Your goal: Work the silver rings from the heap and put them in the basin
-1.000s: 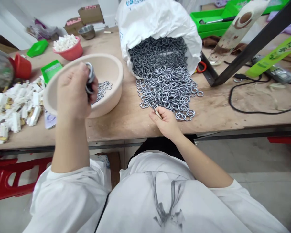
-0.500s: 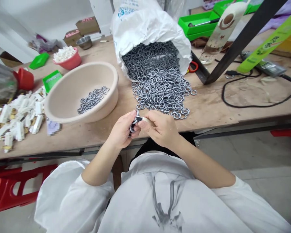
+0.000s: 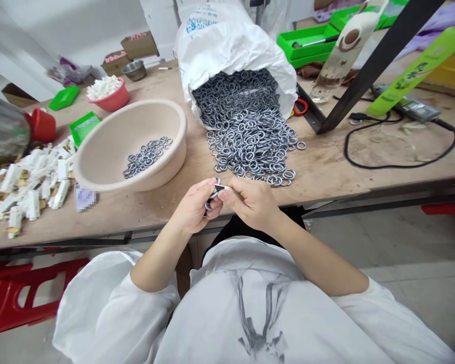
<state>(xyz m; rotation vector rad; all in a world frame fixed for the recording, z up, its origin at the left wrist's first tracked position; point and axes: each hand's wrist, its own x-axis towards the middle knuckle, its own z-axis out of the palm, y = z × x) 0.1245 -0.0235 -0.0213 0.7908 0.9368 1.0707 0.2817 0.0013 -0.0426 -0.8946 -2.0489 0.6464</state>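
Just over the table's front edge, my left hand (image 3: 191, 208) is closed on several grey rings (image 3: 208, 206). One ring (image 3: 217, 181) sticks up between its thumb and forefinger. My right hand (image 3: 255, 203) pinches a small knife (image 3: 220, 187) with a dark, flat blade, its pale handle mostly hidden in the fingers. The blade meets the ring at the left thumb; exact contact is hidden. Beyond the hands, a heap of similar rings (image 3: 254, 146) spills from a white sack (image 3: 227, 45). To the left, a beige basin (image 3: 98, 167) holds a smaller pile of rings.
White plastic pieces (image 3: 32, 202) lie at the left, near a pink bowl (image 3: 116, 101) of white parts and a green tray (image 3: 84, 126). A black metal post (image 3: 349, 96) rises at right, beside a bottle (image 3: 337, 55) and a looped cable (image 3: 398, 167). A red stool (image 3: 18, 298) stands lower left.
Both hands have shifted slightly, staying together. The ring at the left thumb and the knife blade have changed angle a little. The view has moved slightly.
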